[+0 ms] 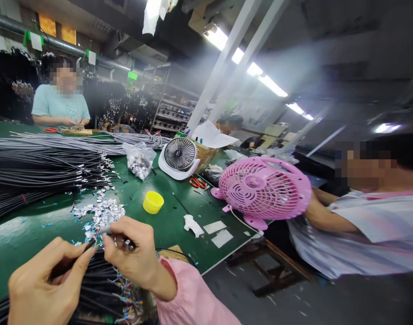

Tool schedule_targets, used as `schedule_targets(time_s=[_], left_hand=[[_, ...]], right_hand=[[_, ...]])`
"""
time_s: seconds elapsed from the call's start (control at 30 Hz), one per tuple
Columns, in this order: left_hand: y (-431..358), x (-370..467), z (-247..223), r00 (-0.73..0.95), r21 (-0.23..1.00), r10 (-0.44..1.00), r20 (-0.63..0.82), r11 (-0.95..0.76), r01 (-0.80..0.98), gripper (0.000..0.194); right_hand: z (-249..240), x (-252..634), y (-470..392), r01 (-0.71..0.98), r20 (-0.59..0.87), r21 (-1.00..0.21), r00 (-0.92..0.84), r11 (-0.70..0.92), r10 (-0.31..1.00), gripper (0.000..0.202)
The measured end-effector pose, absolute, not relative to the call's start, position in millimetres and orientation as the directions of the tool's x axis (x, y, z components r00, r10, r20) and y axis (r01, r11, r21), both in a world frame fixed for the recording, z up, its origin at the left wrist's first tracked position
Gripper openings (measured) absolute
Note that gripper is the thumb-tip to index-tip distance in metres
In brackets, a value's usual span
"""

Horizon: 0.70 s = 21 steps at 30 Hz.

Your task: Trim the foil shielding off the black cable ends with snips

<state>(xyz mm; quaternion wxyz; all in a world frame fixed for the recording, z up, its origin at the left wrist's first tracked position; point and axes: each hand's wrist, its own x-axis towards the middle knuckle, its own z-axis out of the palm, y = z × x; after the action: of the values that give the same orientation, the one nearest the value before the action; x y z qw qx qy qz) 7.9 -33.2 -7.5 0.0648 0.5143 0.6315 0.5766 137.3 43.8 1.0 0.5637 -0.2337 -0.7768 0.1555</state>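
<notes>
Between thumb and fingers of my left hand [52,280] is the end of a black cable [90,245], its thin wires pointing up. My right hand [133,253], in a pink sleeve, pinches at those wires; a small grey piece shows at its fingertips, too small to name for sure. Just beyond my hands lies a pile of silvery foil scraps [106,211] with blue bits. Below them is a bundle of black cables [101,289] with coloured wire ends. More black cables [47,169] lie at the left, under grey cables [57,143].
A yellow cup [153,202], a plastic bag of small parts [139,160], a white fan [179,158], orange-handled scissors [197,183] and a pink fan [265,187] stand or lie on the green table [179,225]. One person sits across at the left, another at the right.
</notes>
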Motion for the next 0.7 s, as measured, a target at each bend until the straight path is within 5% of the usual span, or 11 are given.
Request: schedule_targets(time_s=[0.17, 0.53, 0.7], left_hand=[[-30, -1, -13, -0.375, 0.806, 0.772, 0.513, -0.283, 0.520, 0.019], [-29, -1, -16, -0.369, 0.858, 0.831, 0.415, -0.222, 0.464, 0.023], [-27, -2, -17, -0.385, 0.857, 0.822, 0.421, -0.220, 0.467, 0.027]], right_hand=[[-7, 139, 46, 0.202, 0.849, -0.417, -0.262, 0.886, 0.459, 0.016], [-16, 142, 46, 0.260, 0.851, -0.418, -0.223, 0.871, 0.475, 0.008], [-18, 146, 47, 0.272, 0.846, -0.273, -0.388, 0.923, 0.365, 0.031]])
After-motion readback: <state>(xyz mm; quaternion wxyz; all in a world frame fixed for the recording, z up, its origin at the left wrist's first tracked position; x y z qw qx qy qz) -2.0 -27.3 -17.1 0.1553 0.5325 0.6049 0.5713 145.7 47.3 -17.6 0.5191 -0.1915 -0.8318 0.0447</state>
